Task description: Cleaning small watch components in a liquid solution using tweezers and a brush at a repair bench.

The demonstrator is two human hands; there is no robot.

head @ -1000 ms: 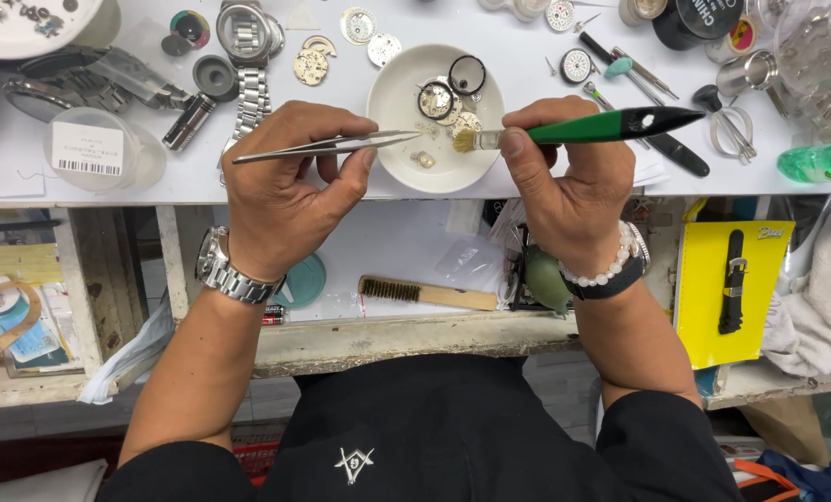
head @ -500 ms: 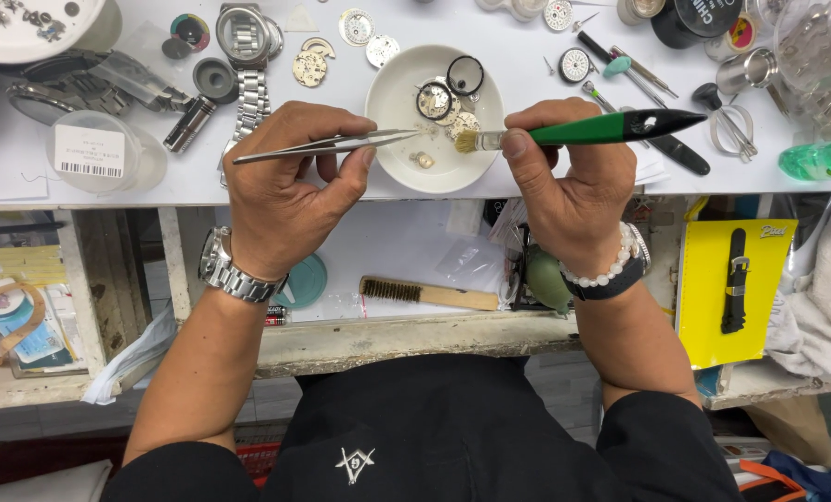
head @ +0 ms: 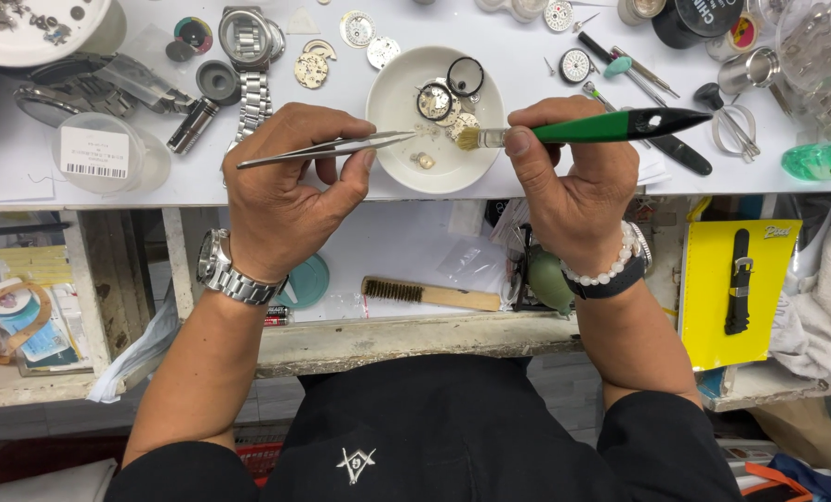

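Left hand: the left hand (head: 280, 200) is pinching the tweezers (head: 327, 149) between thumb and fingers, its grip closed on their middle, the tips reaching over the rim of the white bowl (head: 392, 121)
Right hand: the right hand (head: 578, 191) is holding the green brush (head: 611, 125) level, its grip closed on the handle, the pale bristles lying over the parts inside the bowl
Watch parts: a round movement (head: 434, 100), a dark ring (head: 465, 76) and small gold pieces are lying in the bowl on the table (head: 155, 181), right under the two tool tips
Change: compared with a second ago, both hands are staying almost where they were; the tweezer tips are sitting a touch further into the bowl and the bristles are staying on the same spot
Meaning: judging from that, the brushing of the parts is going on in small strokes, with nothing lifted out yet
Nearby: a steel watch (head: 248, 46) is lying above the left hand, loose dials (head: 358, 28) beside it, a clear tub (head: 108, 153) to the left
Below: a wooden brush (head: 429, 295) is resting on the lower shelf
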